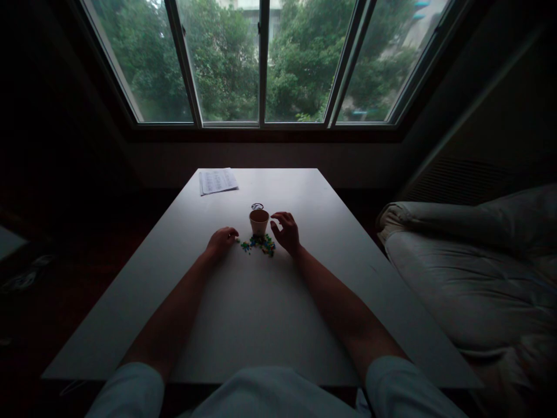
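A small paper cup (259, 221) stands upright on a white table (243, 313). In front of it lies a small heap of coloured beads (260, 244), green, blue and yellow. My left hand (221, 240) rests on the table just left of the beads, its fingers curled together in a pinch near the outermost beads; what they hold, if anything, is too small to see. Right of the cup, my right hand (285, 230) hovers with its fingers apart and bent, close to the cup's side but not touching it.
A small dark object (257, 206) lies just behind the cup. A sheet of printed paper (217, 180) lies at the table's far left corner. A bed with pale bedding (474, 273) stands to the right. A large window (261, 58) fills the far wall.
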Demonstrator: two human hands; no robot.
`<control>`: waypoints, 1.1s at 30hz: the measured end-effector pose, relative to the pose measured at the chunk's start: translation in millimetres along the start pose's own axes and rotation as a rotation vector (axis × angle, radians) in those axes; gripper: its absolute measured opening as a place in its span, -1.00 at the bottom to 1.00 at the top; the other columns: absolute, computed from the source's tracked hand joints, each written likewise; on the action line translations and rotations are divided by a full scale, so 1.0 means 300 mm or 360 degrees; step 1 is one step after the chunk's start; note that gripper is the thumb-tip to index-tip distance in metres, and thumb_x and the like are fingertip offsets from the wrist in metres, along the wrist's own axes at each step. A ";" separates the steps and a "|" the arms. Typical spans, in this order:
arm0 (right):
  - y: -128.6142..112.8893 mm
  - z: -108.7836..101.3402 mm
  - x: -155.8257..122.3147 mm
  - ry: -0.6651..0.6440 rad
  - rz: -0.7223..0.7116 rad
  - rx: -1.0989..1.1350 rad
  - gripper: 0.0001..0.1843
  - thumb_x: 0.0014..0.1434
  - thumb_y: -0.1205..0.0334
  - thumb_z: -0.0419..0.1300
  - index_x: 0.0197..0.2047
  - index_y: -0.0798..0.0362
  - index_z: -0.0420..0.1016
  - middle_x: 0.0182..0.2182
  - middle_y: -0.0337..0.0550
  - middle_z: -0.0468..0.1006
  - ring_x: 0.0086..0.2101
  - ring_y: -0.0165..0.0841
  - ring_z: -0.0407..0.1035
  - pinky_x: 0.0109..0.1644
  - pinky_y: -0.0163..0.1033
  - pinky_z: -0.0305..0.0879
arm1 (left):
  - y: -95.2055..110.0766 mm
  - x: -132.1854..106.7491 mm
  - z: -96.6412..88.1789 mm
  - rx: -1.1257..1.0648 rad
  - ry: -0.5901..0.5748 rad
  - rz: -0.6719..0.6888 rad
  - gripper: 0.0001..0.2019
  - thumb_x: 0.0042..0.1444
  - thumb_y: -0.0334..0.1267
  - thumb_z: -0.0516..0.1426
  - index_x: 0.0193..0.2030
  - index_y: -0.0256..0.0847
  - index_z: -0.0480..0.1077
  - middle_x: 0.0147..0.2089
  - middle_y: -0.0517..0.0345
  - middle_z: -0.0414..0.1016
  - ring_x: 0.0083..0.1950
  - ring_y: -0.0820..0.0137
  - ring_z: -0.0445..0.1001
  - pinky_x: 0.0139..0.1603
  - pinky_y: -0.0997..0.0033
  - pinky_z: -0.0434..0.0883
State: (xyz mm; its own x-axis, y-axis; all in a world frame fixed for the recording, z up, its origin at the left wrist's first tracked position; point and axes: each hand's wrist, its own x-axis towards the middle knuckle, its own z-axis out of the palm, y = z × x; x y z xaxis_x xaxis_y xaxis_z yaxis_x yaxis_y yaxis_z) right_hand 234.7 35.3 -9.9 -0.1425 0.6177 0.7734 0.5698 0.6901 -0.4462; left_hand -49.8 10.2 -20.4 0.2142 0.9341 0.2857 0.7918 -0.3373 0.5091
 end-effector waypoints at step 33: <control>-0.005 0.001 -0.003 -0.0025 0.0039 0.0022 -0.80 0.32 0.16 0.12 -0.05 -0.06 0.51 -0.10 -0.04 0.50 -0.05 -0.14 0.34 -0.06 0.01 0.45 | 0.085 -0.021 0.036 0.0168 -0.0041 0.0199 -0.87 0.17 -0.39 0.12 -0.26 -0.15 0.50 -0.17 0.07 0.46 -0.18 0.36 0.40 -0.21 0.40 0.31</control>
State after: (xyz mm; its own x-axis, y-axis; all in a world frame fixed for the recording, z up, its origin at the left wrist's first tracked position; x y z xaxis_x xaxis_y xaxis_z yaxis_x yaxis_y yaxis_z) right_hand 233.8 33.8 -10.2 -0.1413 0.6402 0.7551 0.5620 0.6798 -0.4712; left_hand -24.8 -3.2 -17.9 0.3283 0.8887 0.3199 0.8135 -0.4382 0.3824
